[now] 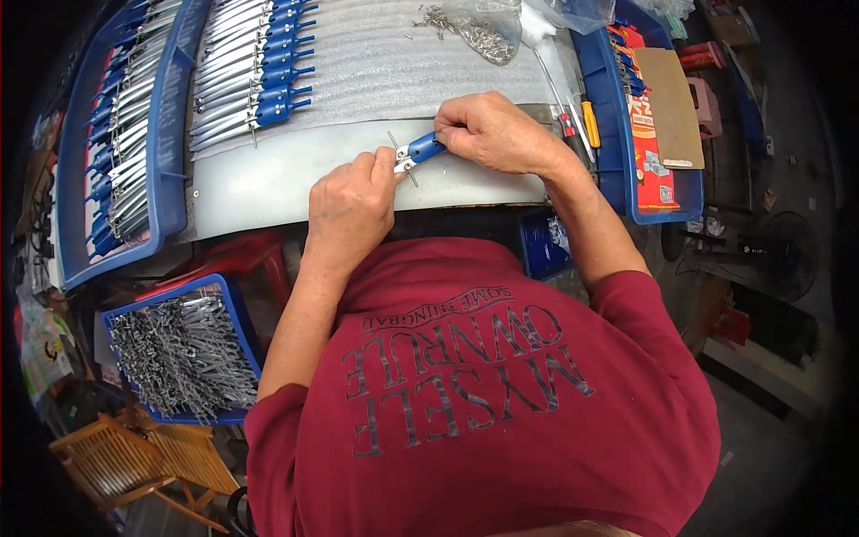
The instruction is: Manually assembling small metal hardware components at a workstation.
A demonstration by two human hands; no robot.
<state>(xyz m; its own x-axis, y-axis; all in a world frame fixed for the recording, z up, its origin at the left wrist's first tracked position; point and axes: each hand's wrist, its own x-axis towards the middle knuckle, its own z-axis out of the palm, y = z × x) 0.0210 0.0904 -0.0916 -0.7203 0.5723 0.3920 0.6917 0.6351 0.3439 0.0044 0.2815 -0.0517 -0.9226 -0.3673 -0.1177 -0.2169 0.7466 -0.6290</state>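
My left hand (351, 201) is closed round the silver end of a slim tool with a blue handle (424, 149). The fingers of my right hand (497, 134) pinch its blue end. Thin metal pins stick out crosswise near the joint between blue and silver; my left fingers hide most of the silver part. Both hands are just above the smooth pale board (268, 174) at the table's near edge. Beyond my left hand, a row of similar blue-and-silver tools (237, 67) lies side by side on grey foam sheet (358, 63).
At the left, a long blue tray (170, 161) holds more such tools. Small metal pins (483, 38) spill from a clear bag. A yellow-handled screwdriver (591, 123) lies beside another blue tray (613, 116). Below left are a blue bin of metal parts (183, 353) and a red stool (259, 259).
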